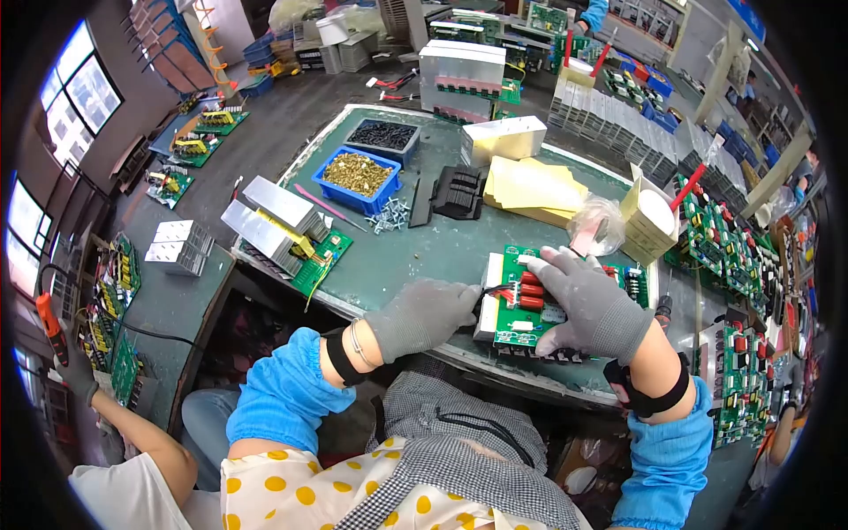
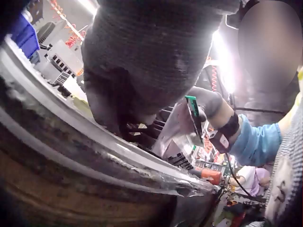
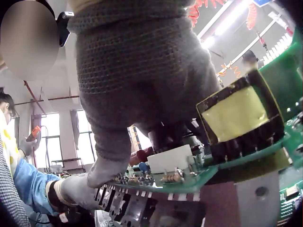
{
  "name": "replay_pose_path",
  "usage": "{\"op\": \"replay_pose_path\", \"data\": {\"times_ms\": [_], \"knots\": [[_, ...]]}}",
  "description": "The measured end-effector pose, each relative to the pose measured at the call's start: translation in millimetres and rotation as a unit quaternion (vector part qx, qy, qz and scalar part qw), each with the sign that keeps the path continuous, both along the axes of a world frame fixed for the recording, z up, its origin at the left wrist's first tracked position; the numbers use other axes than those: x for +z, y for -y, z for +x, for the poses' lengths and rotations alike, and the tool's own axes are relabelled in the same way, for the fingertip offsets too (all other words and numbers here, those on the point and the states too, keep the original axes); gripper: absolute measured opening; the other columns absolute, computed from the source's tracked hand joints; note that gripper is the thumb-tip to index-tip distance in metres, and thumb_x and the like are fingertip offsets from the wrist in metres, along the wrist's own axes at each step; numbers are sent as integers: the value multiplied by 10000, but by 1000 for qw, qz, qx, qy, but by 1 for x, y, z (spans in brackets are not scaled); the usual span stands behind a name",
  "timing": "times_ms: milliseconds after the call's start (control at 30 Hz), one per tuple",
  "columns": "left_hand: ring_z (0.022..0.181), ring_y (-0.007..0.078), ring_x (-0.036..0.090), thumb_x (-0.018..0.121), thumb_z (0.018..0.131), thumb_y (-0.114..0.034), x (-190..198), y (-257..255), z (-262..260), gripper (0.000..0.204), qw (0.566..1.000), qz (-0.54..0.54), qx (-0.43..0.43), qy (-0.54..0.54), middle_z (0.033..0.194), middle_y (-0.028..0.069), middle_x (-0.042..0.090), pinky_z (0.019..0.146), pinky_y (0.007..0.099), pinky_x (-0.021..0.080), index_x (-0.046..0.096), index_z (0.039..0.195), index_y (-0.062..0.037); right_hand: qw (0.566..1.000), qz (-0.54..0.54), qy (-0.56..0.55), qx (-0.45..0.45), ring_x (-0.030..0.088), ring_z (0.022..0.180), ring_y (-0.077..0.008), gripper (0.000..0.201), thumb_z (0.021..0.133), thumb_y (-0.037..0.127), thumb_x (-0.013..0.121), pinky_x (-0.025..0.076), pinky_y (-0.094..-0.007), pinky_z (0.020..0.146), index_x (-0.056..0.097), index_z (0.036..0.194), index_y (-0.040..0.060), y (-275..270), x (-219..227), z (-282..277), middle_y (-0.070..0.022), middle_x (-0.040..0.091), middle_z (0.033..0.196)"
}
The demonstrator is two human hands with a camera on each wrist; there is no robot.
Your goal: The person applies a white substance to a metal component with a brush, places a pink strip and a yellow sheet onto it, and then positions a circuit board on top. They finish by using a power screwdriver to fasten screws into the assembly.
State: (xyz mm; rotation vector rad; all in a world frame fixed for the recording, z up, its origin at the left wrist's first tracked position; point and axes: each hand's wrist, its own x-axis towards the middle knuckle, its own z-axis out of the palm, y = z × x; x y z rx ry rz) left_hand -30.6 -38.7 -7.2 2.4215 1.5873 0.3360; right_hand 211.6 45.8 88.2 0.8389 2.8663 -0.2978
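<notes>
A green circuit board [image 1: 510, 329] with red capacitors [image 1: 531, 291] and a metal heat sink [image 1: 487, 309] lies at the bench's front edge. My gloved right hand [image 1: 594, 300] spans it from above, fingers over the far part. Its thumb [image 3: 110, 171] bears on the near edge, beside a white block [image 3: 170, 160] and a yellow-wrapped transformer [image 3: 239, 116]. At the board's left side, my gloved left hand [image 1: 422, 316] pinches the ends of short dark and red wires [image 1: 502, 290] with curled fingers. In the left wrist view the glove hides most of that grip.
Behind the board lie yellow sheets [image 1: 533, 187], black plastic parts [image 1: 458, 194] and a plastic bag [image 1: 599, 223]. A blue bin [image 1: 322, 188] of brass pieces and loose screws [image 1: 389, 216] stand farther left. Another board with heat sinks [image 1: 322, 265] sits at the left corner. A carton [image 1: 649, 221] stands right.
</notes>
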Motion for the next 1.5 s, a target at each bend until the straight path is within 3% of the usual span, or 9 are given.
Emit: {"op": "replay_pose_path", "data": {"times_ms": [67,367,500,733,800,867,1000,1233,1500], "knots": [[865,339,682,614,935,-260,13,-3,6,306,994,-72,18,-84,937,146,678,694,428,535,570,1121,-21,1000,-1,-16,-2,407,1358,-461,1118,564,447,906,349,-528,1131,394,1488,81,0,-1,0,-250,392,1500],[878,342,693,600,871,-133,-4,-5,4,210,1000,-3,-11,-22,933,164,691,744,456,539,593,1040,-8,999,-14,-42,8,427,1350,-422,1061,574,404,910,373,-502,1116,431,1435,13,-1,3,2,-249,443,1462],[924,340,675,543,957,-206,-14,-20,3,282,998,42,-42,0,968,154,675,770,443,529,542,1143,6,999,-28,-21,-25,436,1343,-437,1056,575,378,916,383,-490,1117,429,1453,52,-7,5,4,-239,429,1485],[986,380,657,625,920,-333,26,-25,-3,433,996,-91,-6,7,1061,180,672,848,468,518,561,1195,-5,999,-34,-22,-24,450,1333,-450,1048,597,367,913,402,-474,1109,413,1464,55,-14,3,17,-240,402,1505],[990,388,658,641,886,-410,30,-31,-38,455,997,18,56,55,1061,187,678,858,470,521,602,1130,-27,999,-34,-23,-20,443,1341,-448,1059,602,389,910,391,-482,1116,405,1470,53,-16,1,18,-242,402,1500],[998,389,673,629,854,-408,83,-46,-60,467,983,-47,179,0,1038,227,696,867,465,534,671,1079,-1,1000,-21,-10,-13,431,1350,-448,1064,610,427,901,380,-493,1121,402,1472,52,-17,0,18,-243,401,1499],[1126,352,667,634,844,-267,83,-116,-124,367,887,-106,396,-215,1192,178,697,933,429,541,737,1142,-79,1000,-20,-5,-8,414,1368,-445,1080,619,489,884,363,-530,1123,396,1476,48,-17,2,19,-243,397,1502],[1176,346,645,651,853,-208,48,-168,-167,362,863,-191,382,-269,1259,182,666,962,439,529,728,1180,-73,1000,-20,-5,-12,366,1407,-441,1110,630,520,867,322,-565,1139,364,1501,51,-17,-2,22,-239,384,1517],[1085,365,670,604,897,-266,38,-160,-182,305,870,-52,447,-200,1154,184,700,913,453,535,756,1064,-61,1000,7,15,-13,457,1312,-476,1091,629,535,857,405,-520,1089,370,1497,86,-15,-1,20,-229,364,1528]]}}
